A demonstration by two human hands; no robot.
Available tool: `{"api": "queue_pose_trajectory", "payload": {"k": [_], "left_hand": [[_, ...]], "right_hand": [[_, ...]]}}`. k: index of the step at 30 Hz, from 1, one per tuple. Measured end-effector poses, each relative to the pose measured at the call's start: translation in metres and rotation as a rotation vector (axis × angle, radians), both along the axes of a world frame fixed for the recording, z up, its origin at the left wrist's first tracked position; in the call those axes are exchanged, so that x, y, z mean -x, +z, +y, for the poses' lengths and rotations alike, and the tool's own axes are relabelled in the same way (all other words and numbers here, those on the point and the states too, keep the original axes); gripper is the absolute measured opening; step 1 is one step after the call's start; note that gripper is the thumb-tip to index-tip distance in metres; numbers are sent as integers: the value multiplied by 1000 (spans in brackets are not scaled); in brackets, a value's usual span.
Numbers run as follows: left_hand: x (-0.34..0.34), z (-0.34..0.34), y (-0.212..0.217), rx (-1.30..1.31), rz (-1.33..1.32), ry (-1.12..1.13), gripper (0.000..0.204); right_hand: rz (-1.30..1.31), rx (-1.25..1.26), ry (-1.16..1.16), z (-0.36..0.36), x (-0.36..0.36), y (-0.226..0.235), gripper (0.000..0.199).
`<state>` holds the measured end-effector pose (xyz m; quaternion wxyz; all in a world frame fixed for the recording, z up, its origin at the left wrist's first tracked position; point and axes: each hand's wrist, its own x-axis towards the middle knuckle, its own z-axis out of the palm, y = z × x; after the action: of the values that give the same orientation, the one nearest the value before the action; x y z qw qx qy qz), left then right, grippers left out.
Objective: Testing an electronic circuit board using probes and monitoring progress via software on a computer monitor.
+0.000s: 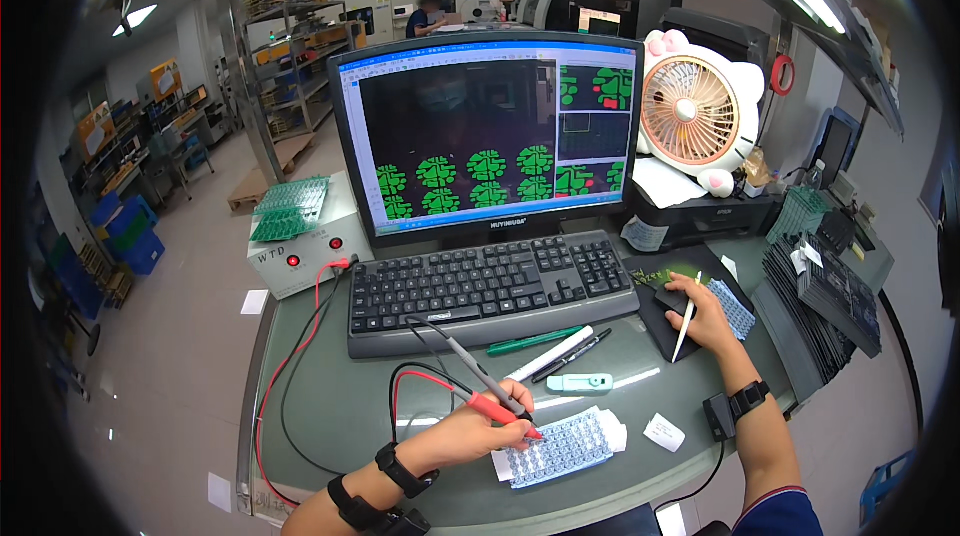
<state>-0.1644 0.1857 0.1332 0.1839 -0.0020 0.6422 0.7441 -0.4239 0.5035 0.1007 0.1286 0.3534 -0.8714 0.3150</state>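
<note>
Test bench, head view. Left hand (478,428) is clamped around a pair of test probes, one red-handled (497,410) and one grey (476,368), held together like chopsticks. The tips come down on a small panel of circuit boards (560,448) lying on white paper at the near edge of the desk (330,406). Red and black leads loop from the probes back to the white tester box (300,256) with two red lamps, left of the keyboard (490,288).

Right hand (700,311) is closed on a computer mouse (672,298), with a thin white stick, perhaps a stylus or marking pen (690,321), pinched between the fingers. The mouse sits on a dark pad; another small blue-grey panel (735,308) lies just beside the hand.

Monitor (490,131) shows a dark board map with many green shapes and a few red marks.

Progress, as a judgement: probing is under way on the near panel, tips near its left end, so most of that panel looks unchecked. A batch of green boards (290,208) rests on the tester box, and dark stacked trays (825,286) sit at far right; which are finished cannot be told.

Loose on the desk: green pen (533,340), white marker (550,353), black pen (572,355), small teal tool (580,383).
</note>
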Motion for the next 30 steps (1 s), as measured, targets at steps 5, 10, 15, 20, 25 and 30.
{"api": "queue_pose_trajectory", "payload": {"k": [5, 10, 15, 20, 25, 30], "left_hand": [[0, -1, -3, -9, 9, -2, 23], [0, 0, -3, -10, 10, -4, 23], [0, -1, -6, -2, 19, 2, 23], [1, -2, -4, 33, 21, -21, 23], [0, -2, -3, 18, 33, -16, 23], [0, -1, -1, 2, 33, -6, 23]], "right_hand": [[-1, -60, 11, -2, -4, 5, 45], [-9, -1, -14, -2, -4, 2, 45], [-28, 29, 17, -4, -5, 5, 48], [-43, 15, 5, -5, -6, 6, 49], [-36, 7, 6, -6, -8, 7, 49], [-77, 22, 12, -6, -10, 10, 52]]}}
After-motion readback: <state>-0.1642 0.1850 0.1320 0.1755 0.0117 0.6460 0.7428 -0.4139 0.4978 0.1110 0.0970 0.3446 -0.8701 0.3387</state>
